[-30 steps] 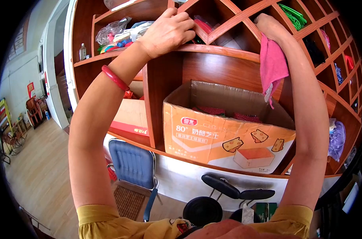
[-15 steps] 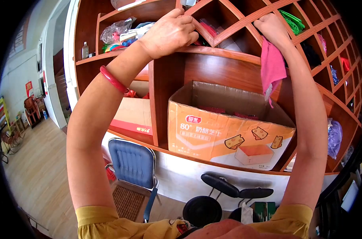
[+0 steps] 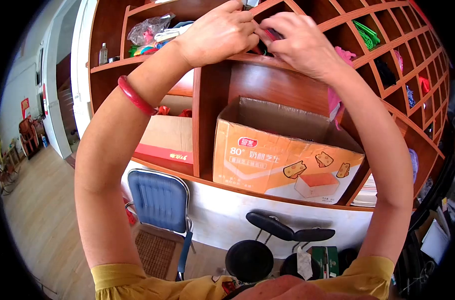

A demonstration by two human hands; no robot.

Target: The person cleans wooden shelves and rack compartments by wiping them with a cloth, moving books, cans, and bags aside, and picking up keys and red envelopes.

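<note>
My left hand [image 3: 220, 35] is closed at the lower edge of the wooden lattice [image 3: 332, 26], its fingertips hidden. Close beside it, my right hand [image 3: 300, 45] bends its fingers and thumb around a small dark and red thing [image 3: 273, 34] at the opening of a diamond compartment. What that thing is I cannot make out, and the hand is slightly blurred. A pink cloth [image 3: 334, 102] hangs from the lattice, partly behind my right forearm.
Below stands an open orange cardboard box [image 3: 287, 160] on a shelf, with another carton [image 3: 166, 135] to its left. A clear plastic bag [image 3: 150, 30] and a small bottle [image 3: 103, 54] sit upper left. A green bundle [image 3: 366, 34] fills one lattice compartment. A blue chair [image 3: 160, 200] and black stools [image 3: 249, 261] stand below.
My right hand has left the pink cloth and moved left, next to my left hand. The cloth stays hanging. The view has shifted slightly.
</note>
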